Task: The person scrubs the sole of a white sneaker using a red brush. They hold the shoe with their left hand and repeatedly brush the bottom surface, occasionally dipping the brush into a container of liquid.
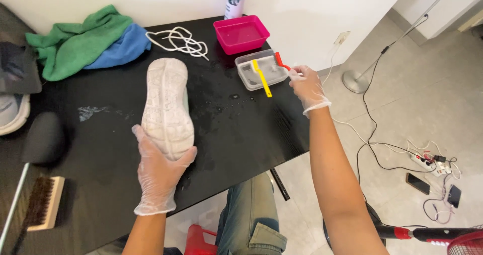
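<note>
- Sneaker [167, 104], white, lies sole-up on the black desk [241, 134], toe toward the far wall; I see its heel end sitting inside my left hand [158, 172].
- Left grip is clamped on the sneaker's heel, thumb on one side, fingers on the other, in a clear glove, forearm coming straight up from below.
- Right hand [306, 86], also gloved, reaches forward-right with the arm nearly straight, its grip pinched together on the red-handled brush [280, 61].
- That brush leans over the rim of the clear plastic tub [245, 76], beside a yellow brush [262, 78].
- Pink basin [240, 33] stands just behind; white laces [178, 41] lie beyond the sneaker's toe.
</note>
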